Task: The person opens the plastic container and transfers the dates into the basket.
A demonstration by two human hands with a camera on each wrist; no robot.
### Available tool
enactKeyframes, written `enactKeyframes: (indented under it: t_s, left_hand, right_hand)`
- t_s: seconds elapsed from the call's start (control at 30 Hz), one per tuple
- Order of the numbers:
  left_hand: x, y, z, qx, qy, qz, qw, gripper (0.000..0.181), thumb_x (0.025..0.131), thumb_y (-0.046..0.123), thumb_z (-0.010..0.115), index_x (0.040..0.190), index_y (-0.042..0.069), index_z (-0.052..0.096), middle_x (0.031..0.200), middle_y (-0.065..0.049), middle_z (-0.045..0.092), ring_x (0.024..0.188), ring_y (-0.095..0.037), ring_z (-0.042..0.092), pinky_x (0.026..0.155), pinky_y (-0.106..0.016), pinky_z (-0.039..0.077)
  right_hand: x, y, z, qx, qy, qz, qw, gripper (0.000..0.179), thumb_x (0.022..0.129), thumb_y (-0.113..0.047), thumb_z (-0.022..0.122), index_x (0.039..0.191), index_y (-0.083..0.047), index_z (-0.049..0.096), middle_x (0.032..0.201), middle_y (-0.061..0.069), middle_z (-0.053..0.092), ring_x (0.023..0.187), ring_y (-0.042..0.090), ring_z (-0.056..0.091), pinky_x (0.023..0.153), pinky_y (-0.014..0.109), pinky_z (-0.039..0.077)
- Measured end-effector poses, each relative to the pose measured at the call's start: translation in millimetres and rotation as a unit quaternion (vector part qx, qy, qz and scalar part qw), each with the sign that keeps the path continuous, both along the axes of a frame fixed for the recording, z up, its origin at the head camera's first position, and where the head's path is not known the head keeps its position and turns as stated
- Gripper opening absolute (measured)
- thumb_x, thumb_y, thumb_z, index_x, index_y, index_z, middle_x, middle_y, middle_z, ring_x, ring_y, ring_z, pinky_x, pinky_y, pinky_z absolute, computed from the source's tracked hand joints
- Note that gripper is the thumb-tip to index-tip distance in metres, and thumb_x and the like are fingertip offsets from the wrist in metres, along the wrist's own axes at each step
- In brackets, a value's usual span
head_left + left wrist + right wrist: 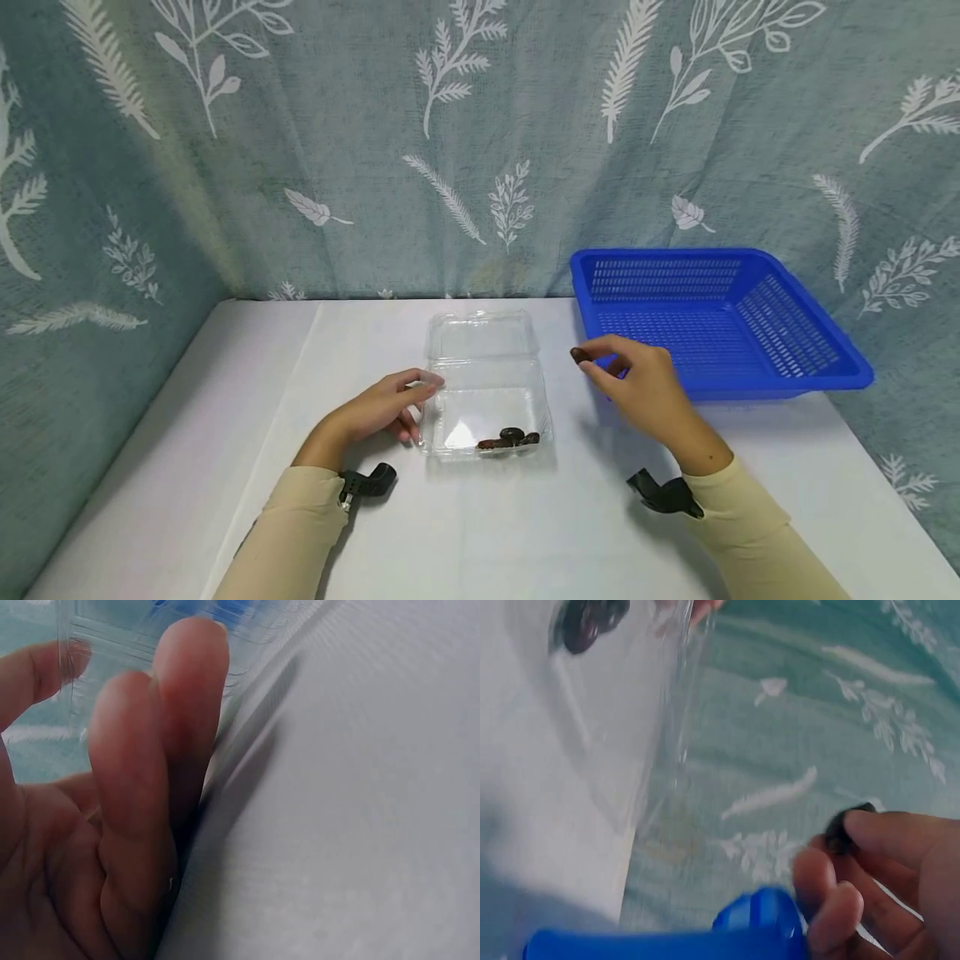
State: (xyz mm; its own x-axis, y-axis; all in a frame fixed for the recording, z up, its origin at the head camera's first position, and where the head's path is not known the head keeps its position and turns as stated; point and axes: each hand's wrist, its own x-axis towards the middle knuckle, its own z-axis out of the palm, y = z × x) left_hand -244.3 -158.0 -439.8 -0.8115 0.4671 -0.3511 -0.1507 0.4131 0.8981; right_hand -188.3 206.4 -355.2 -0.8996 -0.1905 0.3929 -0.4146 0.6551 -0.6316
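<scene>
A clear plastic clamshell box (487,408) lies on the white table with its lid folded back. Several dark brown dates (504,440) sit in its near part, towards the right. My left hand (386,407) holds the box by its left rim, one fingertip seen through the plastic in the left wrist view and other fingers outside the wall. To the right of the box, above the table, my right hand (633,379) pinches a single dark date (841,831) between thumb and fingers. The blue plastic basket (723,385) stands just behind that hand.
A leaf-patterned green curtain (360,167) hangs behind the table and along its left side. The basket's raised rim is close to the right forearm. A black strap mount is on the left wrist (367,483) and another on the right (663,493).
</scene>
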Motion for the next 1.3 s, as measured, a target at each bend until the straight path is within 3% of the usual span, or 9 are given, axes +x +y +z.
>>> enactKeyframes:
  t_s: [0.2, 0.3, 0.37, 0.47, 0.63, 0.77, 0.9, 1.1, 1.3]
  left_hand:
    - [3.7, 2.0, -6.8, -0.009, 0.019, 0.016, 0.9996, 0.052, 0.102, 0.051, 0.051, 0.142, 0.018, 0.05, 0.106, -0.013, 0.055, 0.059, -0.015, 0.063, 0.057, -0.028, 0.055]
    - [1.3, 5.6, -8.0, -0.01, 0.033, 0.029, 0.999, 0.052, 0.102, 0.05, 0.051, 0.142, 0.017, 0.05, 0.105, -0.013, 0.055, 0.059, -0.016, 0.063, 0.056, -0.028, 0.054]
    - [-1.4, 8.2, -7.4, -0.011, 0.043, 0.033, 0.9985, 0.053, 0.103, 0.051, 0.049, 0.143, 0.017, 0.05, 0.104, -0.013, 0.055, 0.059, -0.016, 0.063, 0.056, -0.028, 0.054]
    - [-4.9, 11.2, -4.6, -0.014, 0.054, 0.033, 0.9979, 0.053, 0.103, 0.05, 0.048, 0.144, 0.015, 0.049, 0.104, -0.013, 0.056, 0.059, -0.016, 0.064, 0.056, -0.029, 0.055]
    - [-6.3, 11.0, 0.2, -0.013, 0.052, 0.029, 0.9982, 0.053, 0.104, 0.046, 0.05, 0.145, 0.014, 0.047, 0.105, -0.014, 0.056, 0.059, -0.016, 0.064, 0.055, -0.029, 0.054]
    - [-2.9, 8.0, 1.1, -0.015, 0.045, 0.026, 0.9985, 0.053, 0.104, 0.045, 0.051, 0.146, 0.013, 0.046, 0.105, -0.014, 0.056, 0.059, -0.016, 0.064, 0.054, -0.03, 0.054]
    - [1.1, 6.2, -0.5, -0.014, 0.047, 0.024, 0.9985, 0.052, 0.104, 0.044, 0.05, 0.145, 0.012, 0.047, 0.103, -0.013, 0.057, 0.059, -0.017, 0.064, 0.054, -0.03, 0.055]
    - [5.4, 4.8, -4.4, -0.023, 0.053, 0.038, 0.9976, 0.05, 0.103, 0.045, 0.051, 0.142, 0.014, 0.05, 0.104, -0.014, 0.058, 0.059, -0.017, 0.065, 0.055, -0.031, 0.056]
    - [8.5, 5.4, -3.2, -0.029, 0.056, 0.036, 0.9974, 0.051, 0.104, 0.045, 0.051, 0.144, 0.013, 0.048, 0.107, -0.016, 0.06, 0.06, -0.017, 0.065, 0.056, -0.032, 0.056]
  right_hand:
    - [-1.0, 22.4, -6.6, -0.032, 0.052, -0.051, 0.9968, 0.02, 0.089, -0.003, 0.074, 0.109, -0.006, 0.075, 0.095, 0.011, 0.076, 0.07, 0.012, 0.065, 0.058, 0.014, 0.051]
    - [-5.2, 33.9, -5.1, -0.009, 0.062, -0.082, 0.9946, 0.021, 0.09, -0.003, 0.073, 0.11, -0.004, 0.074, 0.096, 0.013, 0.076, 0.076, 0.02, 0.069, 0.062, 0.01, 0.05]
    - [-8.4, 41.9, -3.7, 0.017, 0.062, -0.105, 0.9924, 0.021, 0.09, -0.004, 0.072, 0.111, -0.002, 0.074, 0.097, 0.016, 0.076, 0.076, 0.025, 0.069, 0.057, 0.012, 0.046]
    - [-11.9, 54.0, -1.8, 0.06, 0.04, -0.132, 0.9887, 0.022, 0.093, -0.007, 0.07, 0.114, -0.001, 0.073, 0.1, 0.019, 0.075, 0.077, 0.03, 0.069, 0.048, 0.019, 0.04]
    - [-15.3, 68.6, -3.5, 0.103, -0.005, -0.147, 0.9838, 0.025, 0.095, -0.01, 0.068, 0.117, 0.001, 0.071, 0.102, 0.022, 0.074, 0.073, 0.03, 0.067, 0.048, 0.027, 0.037]
    - [-16.1, 74.1, -8.7, 0.117, -0.029, -0.152, 0.981, 0.026, 0.094, -0.011, 0.068, 0.117, 0.001, 0.07, 0.099, 0.023, 0.075, 0.07, 0.031, 0.068, 0.053, 0.035, 0.046]
    - [-15.5, 74.8, -10.6, 0.119, -0.049, -0.154, 0.9796, 0.023, 0.095, -0.014, 0.068, 0.113, 0.0, 0.069, 0.1, 0.023, 0.074, 0.082, 0.037, 0.071, 0.06, 0.044, 0.053]
    - [-17.9, 73.1, -5.3, 0.123, -0.083, -0.15, 0.9775, 0.023, 0.096, -0.017, 0.067, 0.113, -0.002, 0.071, 0.103, 0.023, 0.074, 0.066, 0.026, 0.067, 0.047, 0.033, 0.044]
    - [-19.5, 73.5, -2.0, 0.12, -0.099, -0.15, 0.9764, 0.023, 0.095, -0.016, 0.067, 0.113, -0.003, 0.073, 0.103, 0.025, 0.073, 0.045, 0.015, 0.041, 0.041, 0.028, 0.028]
